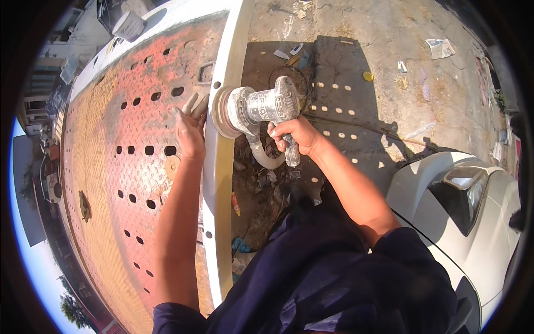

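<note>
My right hand (297, 137) is wrapped round the handle of a dusty grey orbital sander (261, 107). The sander is tipped on its side, its round pad (223, 113) up against the white-and-cream side rail (218, 186) of a metal platform. A curved hose or tube bends down beneath the sander's body. On the other side of the rail, my left hand (191, 129) rests with fingers stretched out along the rail's inner edge and holds nothing. Under it is a worn red-and-yellow tread-plate deck (133, 181) with several oval holes.
A white bucket (128, 26) stands at the deck's far end, and a small brown object (84, 205) lies on its left part. A cable (361, 126) crosses the littered concrete. At the right is a white car (445, 195). Newspaper (440, 48) lies far right.
</note>
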{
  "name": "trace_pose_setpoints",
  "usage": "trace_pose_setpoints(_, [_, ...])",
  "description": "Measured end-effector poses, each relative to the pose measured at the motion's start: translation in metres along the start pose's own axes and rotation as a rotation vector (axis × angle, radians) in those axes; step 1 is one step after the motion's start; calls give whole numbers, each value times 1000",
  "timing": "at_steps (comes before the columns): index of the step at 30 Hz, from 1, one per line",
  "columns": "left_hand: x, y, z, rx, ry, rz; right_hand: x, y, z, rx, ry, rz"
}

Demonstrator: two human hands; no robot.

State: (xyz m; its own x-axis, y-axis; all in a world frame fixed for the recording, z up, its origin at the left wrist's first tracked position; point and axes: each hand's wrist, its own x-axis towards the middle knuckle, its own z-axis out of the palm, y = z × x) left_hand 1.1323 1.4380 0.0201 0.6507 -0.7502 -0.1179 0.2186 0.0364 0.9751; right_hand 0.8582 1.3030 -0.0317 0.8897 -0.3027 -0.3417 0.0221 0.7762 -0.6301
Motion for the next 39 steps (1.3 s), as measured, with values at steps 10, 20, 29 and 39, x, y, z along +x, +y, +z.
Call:
trace_pose_setpoints(10, [-7,-1,-8,26,81,44,-37,7,27,-170,76,38])
trace_pose_setpoints(20, [-56,11,-16,54,282,43,-12,-84,64,-595,126,25])
trace_pose_setpoints(29, [-124,28,-45,83,259,-14,15,-113,49,-522,247,16])
trace_pose_setpoints(39, [-86,25,-41,107,107,-165,-77,51,67,-117,37,19])
